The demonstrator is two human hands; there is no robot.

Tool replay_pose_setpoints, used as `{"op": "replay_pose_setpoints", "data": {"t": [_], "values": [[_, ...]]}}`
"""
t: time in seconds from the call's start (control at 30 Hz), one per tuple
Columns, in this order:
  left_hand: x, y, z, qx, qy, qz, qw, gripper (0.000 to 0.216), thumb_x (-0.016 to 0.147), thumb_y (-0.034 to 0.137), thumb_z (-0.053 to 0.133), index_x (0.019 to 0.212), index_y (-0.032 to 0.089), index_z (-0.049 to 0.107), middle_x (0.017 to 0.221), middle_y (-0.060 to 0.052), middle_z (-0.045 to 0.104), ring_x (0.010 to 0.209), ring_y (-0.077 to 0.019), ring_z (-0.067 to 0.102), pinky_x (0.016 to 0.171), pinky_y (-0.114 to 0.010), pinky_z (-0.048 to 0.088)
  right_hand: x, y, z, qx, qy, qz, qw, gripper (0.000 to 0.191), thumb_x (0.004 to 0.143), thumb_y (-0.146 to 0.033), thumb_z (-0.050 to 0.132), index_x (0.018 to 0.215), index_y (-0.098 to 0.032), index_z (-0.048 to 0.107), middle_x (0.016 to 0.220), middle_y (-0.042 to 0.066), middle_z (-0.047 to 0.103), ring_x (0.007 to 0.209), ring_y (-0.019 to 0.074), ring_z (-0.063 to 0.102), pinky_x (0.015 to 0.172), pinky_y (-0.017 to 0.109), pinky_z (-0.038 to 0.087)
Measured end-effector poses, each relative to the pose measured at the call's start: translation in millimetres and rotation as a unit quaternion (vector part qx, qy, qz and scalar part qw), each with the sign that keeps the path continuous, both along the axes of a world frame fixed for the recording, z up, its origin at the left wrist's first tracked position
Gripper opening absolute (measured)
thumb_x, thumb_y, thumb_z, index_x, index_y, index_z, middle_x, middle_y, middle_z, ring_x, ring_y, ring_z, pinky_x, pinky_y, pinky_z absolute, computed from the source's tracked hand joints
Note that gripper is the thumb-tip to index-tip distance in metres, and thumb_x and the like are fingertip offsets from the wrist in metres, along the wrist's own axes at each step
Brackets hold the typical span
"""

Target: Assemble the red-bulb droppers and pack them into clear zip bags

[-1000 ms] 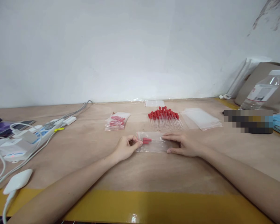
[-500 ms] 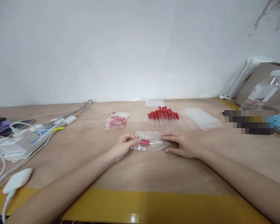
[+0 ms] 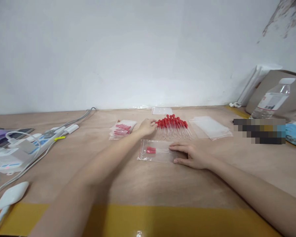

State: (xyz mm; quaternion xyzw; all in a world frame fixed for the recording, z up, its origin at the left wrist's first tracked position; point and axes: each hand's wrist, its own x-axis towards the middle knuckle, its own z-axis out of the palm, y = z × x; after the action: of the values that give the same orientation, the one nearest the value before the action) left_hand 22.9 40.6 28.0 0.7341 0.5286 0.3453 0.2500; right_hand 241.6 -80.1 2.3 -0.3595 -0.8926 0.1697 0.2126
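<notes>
A clear zip bag (image 3: 160,158) lies flat on the table in front of me, with a few red-bulbed droppers (image 3: 151,150) inside. My right hand (image 3: 191,154) rests on the bag's right end, its fingers and thumb spread. Beyond the bag is a pile of droppers (image 3: 172,123) with red rubber bulbs and thin clear stems. My left hand (image 3: 147,127) reaches to the left edge of this pile, fingertips at the outermost bulb and slightly apart; whether they touch it I cannot tell. Left of that hand sits a stack of filled bags (image 3: 123,128).
Flat clear bags (image 3: 212,128) are stacked right of the pile, and another bag (image 3: 162,111) lies by the wall. A power strip (image 3: 37,148) with cables and a white charger (image 3: 12,196) occupy the left. At the right stand a water bottle (image 3: 273,98) and a grey box (image 3: 254,89).
My left hand has let go of the bag's left end and moved forward to the dropper pile. The right hand stays on the bag. The view has shifted slightly.
</notes>
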Motion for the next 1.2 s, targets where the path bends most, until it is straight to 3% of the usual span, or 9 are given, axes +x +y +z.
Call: {"op": "replay_pose_setpoints", "data": {"t": [0.1, 0.2, 0.33, 0.43, 0.63, 0.83, 0.97, 1.2], "values": [[22, 27, -5.9, -0.006, -0.025, 0.008, 1.0, 0.026, 0.065, 0.026, 0.065, 0.087, 0.013, 0.063, 0.102, -0.012, 0.062, 0.095, -0.022, 0.054, 0.083, -0.028, 0.037, 0, 0, 0.2, -0.003, -0.006, 0.005, 1.0, 0.052, 0.077, -0.048, 0.052, 0.121, -0.021, 0.05, 0.123, 0.009, 0.05, 0.113, 0.0242, 0.045, 0.097, 0.041, 0.036], [33, 42, -15.0, -0.026, -0.055, 0.023, 0.998, 0.018, 0.063, 0.025, 0.067, 0.075, 0.012, 0.063, 0.087, -0.011, 0.065, 0.085, -0.0214, 0.057, 0.079, -0.029, 0.038, 1, 1, -0.6, -0.01, -0.008, 0.003, 1.0, 0.052, 0.077, -0.048, 0.052, 0.121, -0.02, 0.05, 0.124, 0.009, 0.049, 0.114, 0.0238, 0.045, 0.097, 0.04, 0.036], [35, 50, -20.6, -0.056, -0.123, 0.053, 0.989, 0.01, 0.066, 0.021, 0.064, 0.067, 0.012, 0.059, 0.066, -0.006, 0.062, 0.064, -0.0158, 0.057, 0.066, -0.027, 0.042, 1, 1, -1.9, -0.014, -0.001, 0.003, 1.0, 0.052, 0.077, -0.048, 0.052, 0.121, -0.021, 0.05, 0.124, 0.009, 0.049, 0.115, 0.024, 0.044, 0.097, 0.04, 0.036], [23, 48, -13.8, -0.066, -0.191, 0.06, 0.978, 0.01, 0.073, 0.022, 0.057, 0.068, 0.012, 0.056, 0.061, -0.003, 0.059, 0.056, -0.0112, 0.054, 0.057, -0.024, 0.041, 1, 1, -1.8, -0.015, 0.004, 0.007, 1.0, 0.052, 0.077, -0.048, 0.052, 0.121, -0.02, 0.05, 0.124, 0.009, 0.049, 0.114, 0.0241, 0.044, 0.097, 0.04, 0.036], [-45, 3, 5.3, -0.026, -0.308, 0.053, 0.95, 0.015, 0.078, 0.028, 0.054, 0.082, 0.015, 0.051, 0.068, 0.0, 0.058, 0.054, -0.0057, 0.052, 0.056, -0.019, 0.043, 1, 1, -1.0, -0.018, 0.0, 0.002, 1.0, 0.052, 0.077, -0.048, 0.052, 0.121, -0.02, 0.05, 0.125, 0.009, 0.049, 0.115, 0.0243, 0.044, 0.098, 0.04, 0.035], [-106, -67, -2.7, 0.035, -0.388, 0.087, 0.917, 0.031, 0.067, 0.036, 0.066, 0.086, 0.016, 0.052, 0.071, 0.0, 0.06, 0.058, -0.0086, 0.056, 0.056, -0.021, 0.045, 2, 2, -3.4, -0.014, 0.001, -0.001, 1.0, 0.052, 0.077, -0.048, 0.053, 0.121, -0.022, 0.051, 0.124, 0.008, 0.049, 0.114, 0.0244, 0.045, 0.098, 0.041, 0.036], [-107, -83, -10.6, 0.036, -0.385, 0.117, 0.915, 0.029, 0.066, 0.035, 0.066, 0.082, 0.015, 0.052, 0.07, 0.001, 0.06, 0.058, -0.0084, 0.055, 0.059, -0.023, 0.046, 3, 2, -4.8, -0.017, 0.005, -0.003, 1.0, 0.052, 0.077, -0.048, 0.052, 0.121, -0.021, 0.051, 0.124, 0.009, 0.049, 0.114, 0.0237, 0.045, 0.098, 0.041, 0.036], [-87, -82, -21.1, -0.008, -0.418, 0.12, 0.9, 0.025, 0.066, 0.028, 0.066, 0.079, 0.014, 0.05, 0.067, 0.002, 0.057, 0.061, -0.0084, 0.056, 0.064, -0.024, 0.049, 2, 1, -2.4, -0.015, 0.007, -0.001, 1.0, 0.051, 0.076, -0.048, 0.053, 0.12, -0.022, 0.051, 0.124, 0.008, 0.05, 0.114, 0.024, 0.045, 0.097, 0.041, 0.036]]}}
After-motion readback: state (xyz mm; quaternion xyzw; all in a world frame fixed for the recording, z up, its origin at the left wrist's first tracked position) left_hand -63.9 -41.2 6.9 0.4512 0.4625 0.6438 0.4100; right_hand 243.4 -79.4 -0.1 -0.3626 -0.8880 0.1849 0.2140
